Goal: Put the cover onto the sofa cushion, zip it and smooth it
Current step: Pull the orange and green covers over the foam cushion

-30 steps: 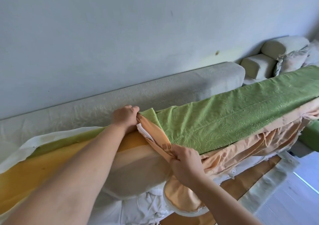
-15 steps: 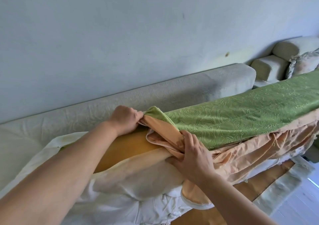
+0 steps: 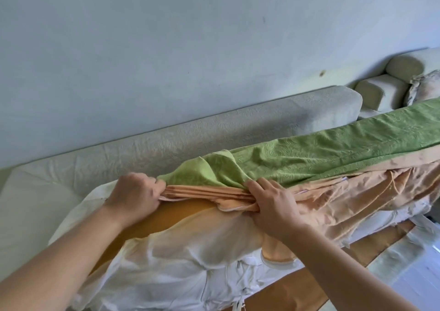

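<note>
Fitting step — left hand (image 3: 135,196) and right hand (image 3: 271,210), each grip held bunched green-and-peach fabric cover (image 3: 309,158); next pull needed leftward over yellow foam cushion (image 3: 181,217).

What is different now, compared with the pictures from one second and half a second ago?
The green and peach cover has been drawn further left along the cushion, so less of its yellow foam is bare. Its peach edge is now gathered in tight folds between the left hand and right hand. Unchanged: both hands hold that edge; the white liner hangs in front.
</note>
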